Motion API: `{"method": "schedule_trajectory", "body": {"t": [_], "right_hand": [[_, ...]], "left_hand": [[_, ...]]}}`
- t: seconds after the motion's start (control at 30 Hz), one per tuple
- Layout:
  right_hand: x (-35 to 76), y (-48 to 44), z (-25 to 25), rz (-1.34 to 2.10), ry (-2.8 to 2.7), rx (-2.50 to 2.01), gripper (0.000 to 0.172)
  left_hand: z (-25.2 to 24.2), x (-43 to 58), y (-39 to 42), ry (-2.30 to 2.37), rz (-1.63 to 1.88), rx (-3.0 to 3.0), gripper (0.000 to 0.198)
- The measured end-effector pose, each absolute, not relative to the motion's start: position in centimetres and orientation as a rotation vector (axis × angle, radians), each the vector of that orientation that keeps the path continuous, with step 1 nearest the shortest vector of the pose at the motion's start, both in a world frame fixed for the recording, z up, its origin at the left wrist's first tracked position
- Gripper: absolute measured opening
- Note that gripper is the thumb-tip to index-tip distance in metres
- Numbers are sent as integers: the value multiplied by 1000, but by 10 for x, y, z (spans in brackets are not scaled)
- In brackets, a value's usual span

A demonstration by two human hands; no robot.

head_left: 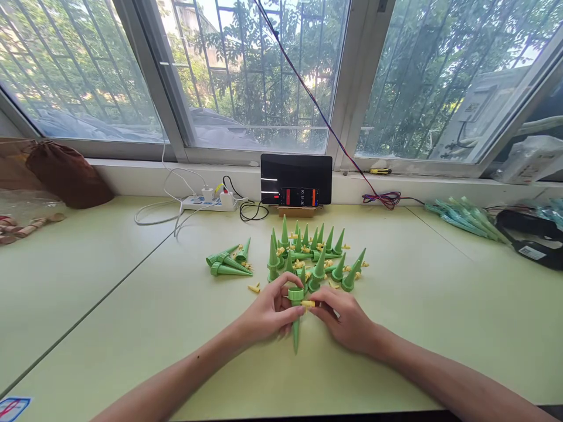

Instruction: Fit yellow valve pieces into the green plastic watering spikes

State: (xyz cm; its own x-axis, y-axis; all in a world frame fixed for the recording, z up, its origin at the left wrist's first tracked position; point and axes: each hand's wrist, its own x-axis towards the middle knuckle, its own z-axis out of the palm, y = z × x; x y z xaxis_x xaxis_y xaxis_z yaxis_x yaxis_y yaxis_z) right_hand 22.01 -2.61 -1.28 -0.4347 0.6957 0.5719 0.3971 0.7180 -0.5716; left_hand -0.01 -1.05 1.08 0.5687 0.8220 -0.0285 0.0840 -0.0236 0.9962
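My left hand [273, 310] is closed around a green plastic watering spike [296, 295], its wide ribbed collar up and its point down toward me. Between the thumb and fingers of my right hand [345, 316] is a small yellow valve [308, 303]. The valve's tip meets the side of the spike just below the collar; whether it sits inside a hole I cannot tell. Just beyond my hands stand several green spikes [319, 269], points up, with yellow valves among them. A loose yellow valve [254, 288] lies to the left of my left hand.
Several more green spikes [229, 264] lie in a pile at the left. Behind them are a power strip [209, 202] with cables and a phone [299, 197] propped before a dark tablet [296, 170]. Plastic-wrapped items [468, 218] and a black strap [530, 240] lie at the right.
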Motion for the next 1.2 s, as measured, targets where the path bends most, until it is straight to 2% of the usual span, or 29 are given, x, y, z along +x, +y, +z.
{"method": "schedule_trajectory", "body": {"t": [0.3, 1.2], "right_hand": [[221, -26, -19, 511, -2087, -845, 13], [219, -27, -17, 482, -2266, -875, 32]], "left_hand": [[11, 0, -14, 832, 681, 1612, 34], [15, 1, -17, 875, 654, 1784, 26]]}}
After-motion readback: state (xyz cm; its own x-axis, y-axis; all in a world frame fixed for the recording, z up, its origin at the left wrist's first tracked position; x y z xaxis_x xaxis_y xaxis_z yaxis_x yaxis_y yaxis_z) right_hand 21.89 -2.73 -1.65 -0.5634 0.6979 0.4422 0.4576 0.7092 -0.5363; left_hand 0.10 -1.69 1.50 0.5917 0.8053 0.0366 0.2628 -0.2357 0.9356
